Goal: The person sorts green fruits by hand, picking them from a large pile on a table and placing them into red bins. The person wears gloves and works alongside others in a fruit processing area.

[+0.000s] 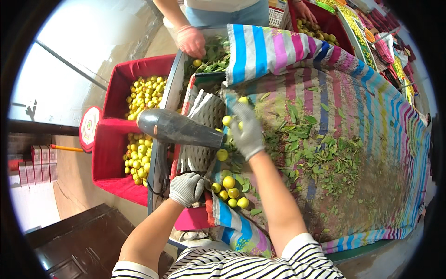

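Note:
My right hand (248,132), in a light grey knit glove, reaches over the striped sheet with its fingers stretched out. Round yellow-green fruits lie around it: one fruit (243,100) at the fingertips, another fruit (226,121) to the left, and a third fruit (222,155) below. My left hand (186,189), gloved alike, is curled at the near end of a grey perforated roller (197,156); whatever its fingers grip is hidden. Just right of it sits a cluster of fruits (228,182). A dark tapered, bottle-shaped device (181,129) juts across the roller toward my right hand.
Two red-lined bins (104,158) of fruit stand left of the machine. Loose leaves (302,135) cover much of the striped sheet (371,186). Across from me, another person's gloved hand (190,41) is by leaves and a fruit; a red crate (341,28) of fruit stands behind.

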Demonstrator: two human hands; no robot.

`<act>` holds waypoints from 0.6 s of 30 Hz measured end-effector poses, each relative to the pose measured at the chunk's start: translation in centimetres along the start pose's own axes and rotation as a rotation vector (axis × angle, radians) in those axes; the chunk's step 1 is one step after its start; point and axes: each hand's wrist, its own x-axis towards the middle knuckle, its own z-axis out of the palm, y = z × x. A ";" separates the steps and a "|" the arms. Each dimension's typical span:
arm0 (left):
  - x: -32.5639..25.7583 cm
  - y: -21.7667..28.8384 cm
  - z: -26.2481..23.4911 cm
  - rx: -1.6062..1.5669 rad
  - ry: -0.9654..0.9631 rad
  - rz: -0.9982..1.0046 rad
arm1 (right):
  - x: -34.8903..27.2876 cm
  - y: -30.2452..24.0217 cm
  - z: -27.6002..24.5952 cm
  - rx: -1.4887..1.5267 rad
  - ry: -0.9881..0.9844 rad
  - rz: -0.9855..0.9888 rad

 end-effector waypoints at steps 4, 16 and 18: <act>0.1 -0.1 0.3 0.008 -0.007 0.003 | 3.4 4.1 -0.1 -0.403 0.045 0.136; -0.1 0.0 0.2 0.023 -0.029 -0.041 | -10.8 -4.0 -7.3 -0.201 -0.534 -0.219; -0.3 -0.3 0.6 0.015 -0.014 -0.024 | -14.8 -4.4 -10.3 -0.136 -0.684 -0.321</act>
